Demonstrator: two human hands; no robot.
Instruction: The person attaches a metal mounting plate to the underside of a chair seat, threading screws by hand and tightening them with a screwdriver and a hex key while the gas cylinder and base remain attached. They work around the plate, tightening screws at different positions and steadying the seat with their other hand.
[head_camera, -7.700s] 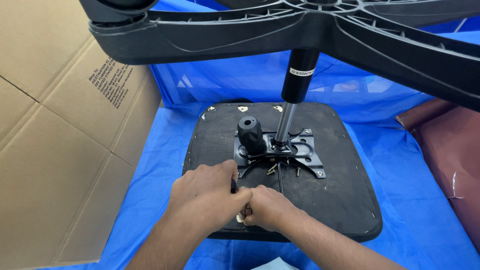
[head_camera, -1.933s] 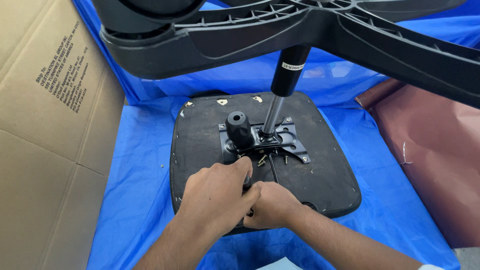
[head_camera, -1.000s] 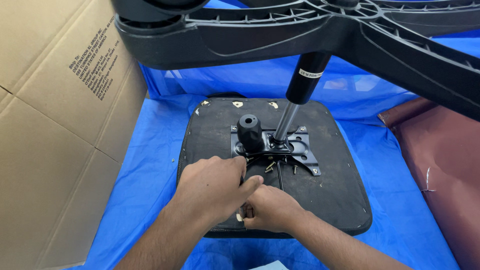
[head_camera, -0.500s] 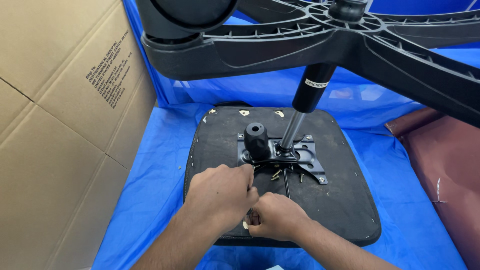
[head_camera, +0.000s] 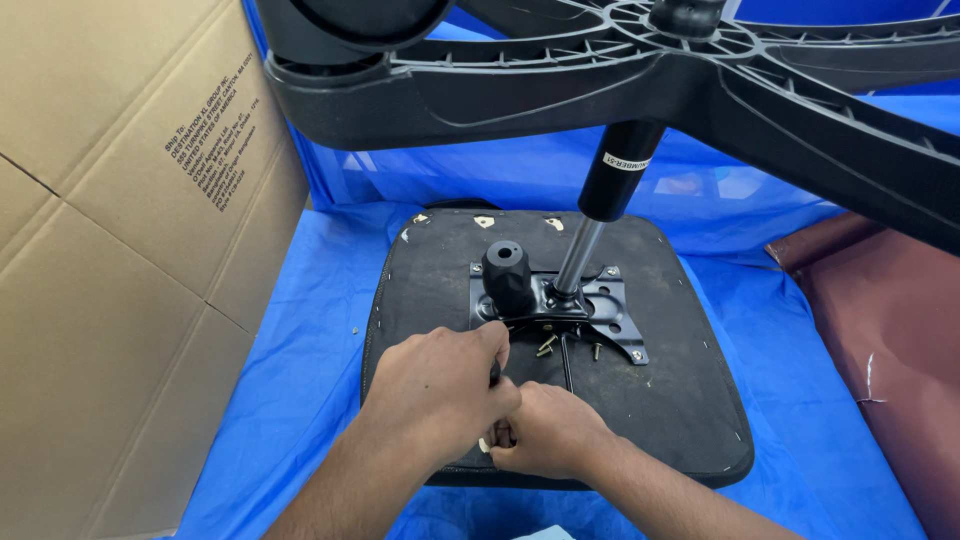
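Note:
An upturned black chair seat (head_camera: 680, 420) lies on a blue sheet (head_camera: 300, 400). A metal mechanism plate (head_camera: 610, 310) with a black knob (head_camera: 507, 275) is bolted to its underside. A gas cylinder (head_camera: 600, 220) rises from the plate to the black star base (head_camera: 640, 70) overhead. Loose brass screws (head_camera: 547, 346) lie by the plate. My left hand (head_camera: 435, 385) is closed around a short dark handle (head_camera: 494, 372) near the seat's front edge. My right hand (head_camera: 548, 432) is pressed against it, fingers curled on a small pale piece (head_camera: 484, 445). What lies under the hands is hidden.
A large flattened cardboard box (head_camera: 120, 250) leans along the left. A maroon cushion-like panel (head_camera: 890, 340) lies on the right of the sheet. The star base's arms and a caster (head_camera: 350, 25) hang over the far half of the seat.
Both hands have stayed together at the same spot on the seat's front. Only the view has swung slightly, left and then back right.

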